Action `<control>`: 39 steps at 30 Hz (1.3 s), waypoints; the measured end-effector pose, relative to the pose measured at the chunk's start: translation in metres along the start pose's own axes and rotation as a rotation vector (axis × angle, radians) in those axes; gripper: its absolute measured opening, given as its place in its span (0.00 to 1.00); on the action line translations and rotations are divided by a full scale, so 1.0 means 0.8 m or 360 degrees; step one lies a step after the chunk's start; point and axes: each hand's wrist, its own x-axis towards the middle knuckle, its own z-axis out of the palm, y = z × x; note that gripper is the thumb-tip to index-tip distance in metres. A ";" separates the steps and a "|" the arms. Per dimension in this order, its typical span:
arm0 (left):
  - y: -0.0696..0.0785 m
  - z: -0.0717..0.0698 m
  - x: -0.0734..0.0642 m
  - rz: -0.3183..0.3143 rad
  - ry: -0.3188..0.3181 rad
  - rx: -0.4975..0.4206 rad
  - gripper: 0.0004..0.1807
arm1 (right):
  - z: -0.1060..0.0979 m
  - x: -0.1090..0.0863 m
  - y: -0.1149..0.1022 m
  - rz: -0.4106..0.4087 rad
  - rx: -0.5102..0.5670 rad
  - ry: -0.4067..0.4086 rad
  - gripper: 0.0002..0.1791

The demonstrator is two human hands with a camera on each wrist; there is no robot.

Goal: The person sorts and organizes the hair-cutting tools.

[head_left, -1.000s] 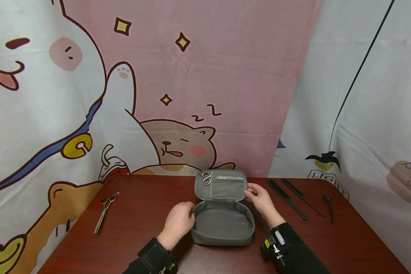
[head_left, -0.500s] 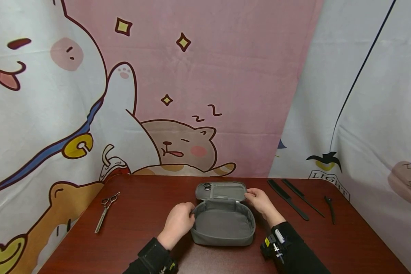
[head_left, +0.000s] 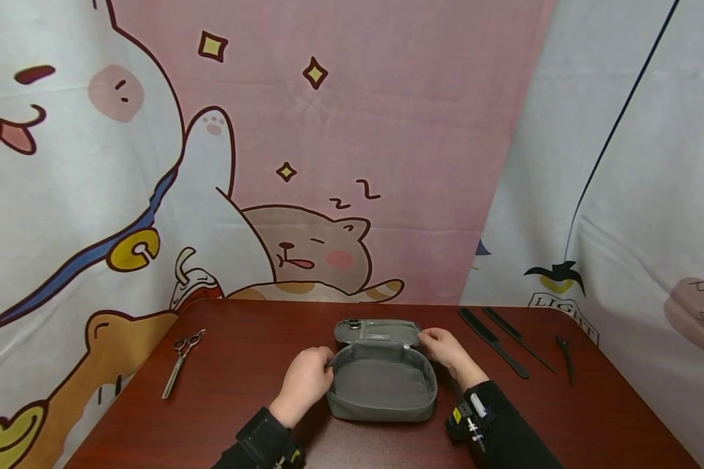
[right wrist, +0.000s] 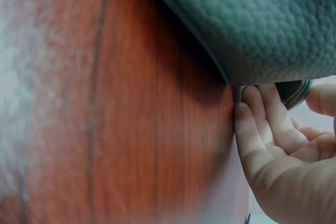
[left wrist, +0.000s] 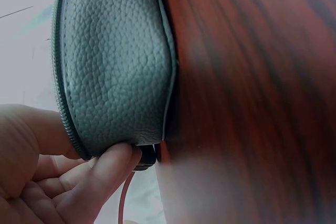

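Observation:
A grey textured zip case (head_left: 381, 410) stands unzipped on the table, its lid (head_left: 381, 331) folded back away from me. Inside the lid, a pair of scissors (head_left: 354, 323) shows by its finger rings, seen at a steep slant. My left hand (head_left: 304, 383) grips the left side of the case; in the left wrist view its thumb (left wrist: 113, 169) lies on the outer wall below the zipper edge. On the lid's right edge, my right hand (head_left: 446, 348) pinches the rim, partly hidden by the case in the right wrist view. The base's interior holds nothing visible.
A second pair of scissors (head_left: 182, 360) lies at the left of the brown table (head_left: 252, 345). To the right lie a wide dark comb (head_left: 493, 342), a thin-tailed comb (head_left: 517, 337) and a small dark clip-like piece (head_left: 566, 358). A cartoon cloth hangs behind.
The lid has tipped backward and down toward the table, with my right hand lowering along with it. My left hand has stayed at the case's left side.

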 end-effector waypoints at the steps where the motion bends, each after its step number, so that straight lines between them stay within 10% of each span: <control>1: 0.000 0.000 0.000 0.0004 0.0001 -0.0004 0.07 | 0.000 0.000 0.000 0.0002 0.0002 0.0001 0.20; 39: -0.004 -0.003 0.000 -0.0016 -0.0051 -0.0068 0.05 | -0.016 -0.061 -0.008 -0.0515 -0.0630 0.0085 0.27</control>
